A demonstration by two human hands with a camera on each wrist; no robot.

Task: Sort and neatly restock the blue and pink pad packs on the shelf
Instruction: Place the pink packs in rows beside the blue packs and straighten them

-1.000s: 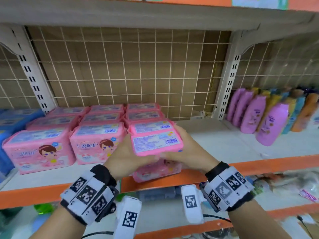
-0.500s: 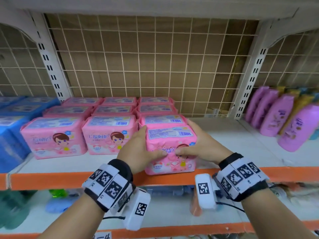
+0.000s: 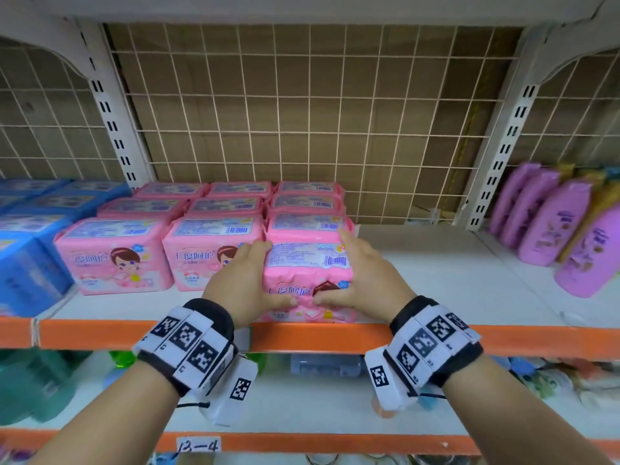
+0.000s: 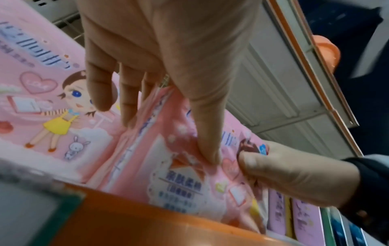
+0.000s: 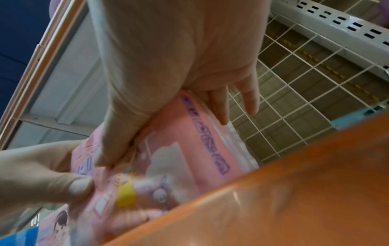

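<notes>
A pink pad pack (image 3: 307, 263) stands upright at the front of the shelf (image 3: 469, 280), in the right-hand column of the pink packs (image 3: 214, 250), just in front of the pack behind it. My left hand (image 3: 260, 280) holds its left side and my right hand (image 3: 350, 273) its right side. Both thumbs press on its printed front. In the left wrist view my left hand (image 4: 168, 138) has its fingers between this pack (image 4: 179, 183) and the neighbouring pink pack (image 4: 52, 116). In the right wrist view my right hand (image 5: 164, 141) has its fingers along the side of the pack (image 5: 179, 166).
Blue pad packs (image 3: 30, 250) fill the shelf left of the pink ones. Purple bottles (image 3: 553, 229) stand at the far right, with bare white shelf between them and my right hand. A wire grid (image 3: 302, 112) backs the shelf. An orange lip (image 3: 335, 337) runs along its front.
The pink pack came down from the air in front of the shelf and now stands on the shelf's front, held by both hands throughout. My view moved closer.
</notes>
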